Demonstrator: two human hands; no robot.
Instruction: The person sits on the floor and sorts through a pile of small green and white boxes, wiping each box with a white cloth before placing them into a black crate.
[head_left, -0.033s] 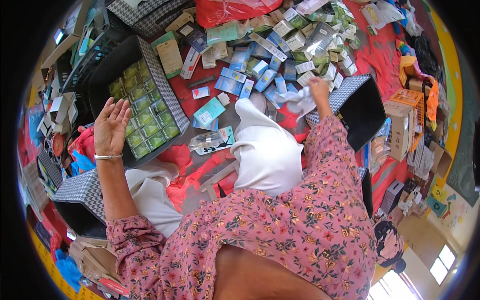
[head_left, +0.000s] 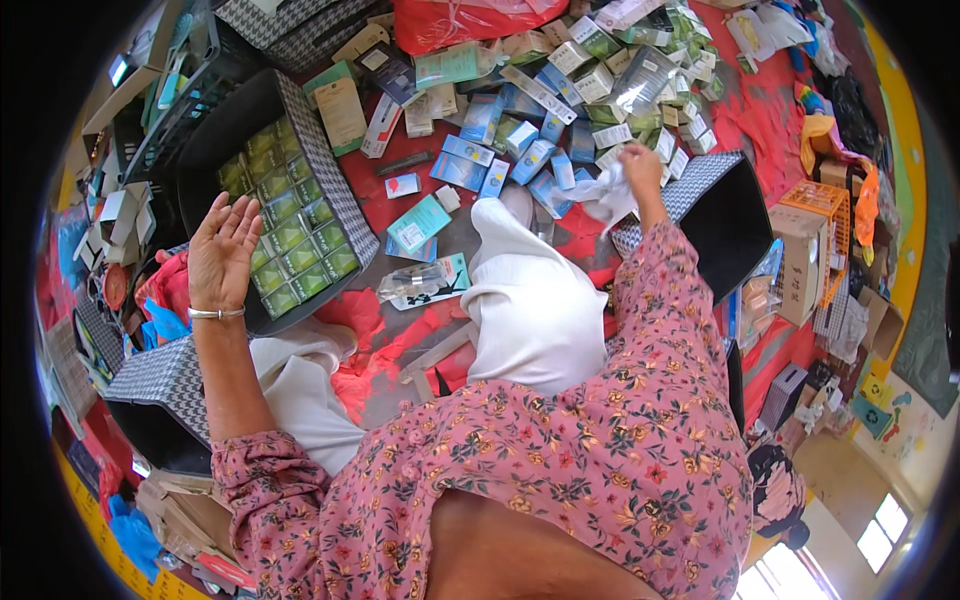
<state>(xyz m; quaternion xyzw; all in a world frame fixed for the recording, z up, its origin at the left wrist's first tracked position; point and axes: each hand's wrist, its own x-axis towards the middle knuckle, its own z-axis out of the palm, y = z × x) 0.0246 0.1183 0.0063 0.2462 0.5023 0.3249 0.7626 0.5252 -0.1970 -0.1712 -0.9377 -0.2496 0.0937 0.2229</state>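
Observation:
My left hand [head_left: 226,252] is open, fingers stretched and palm turned up, at the near left edge of a black-lined houndstooth bin [head_left: 317,165]. Rows of small green boxes [head_left: 290,215] fill that bin; I cannot tell whether the hand touches them. In my right hand [head_left: 642,172] is a crumpled white thin sheet [head_left: 603,196], cloth or plastic, hanging above the floor. Below and beyond it lie loose blue and white boxes [head_left: 462,163]. Close to the right wrist a second houndstooth bin [head_left: 725,235] lies tipped, its dark inside showing.
A heap of green and white boxes [head_left: 640,85] spreads at the far right, beside a red plastic bag [head_left: 470,22]. Between my white-trousered knees lies a flat teal pack [head_left: 435,282]. An orange crate [head_left: 828,215] and a cardboard box [head_left: 797,255] stand at right.
My right hand has moved slightly away from me and to the right, and the white sheet has shifted with it. My left hand has stayed in place.

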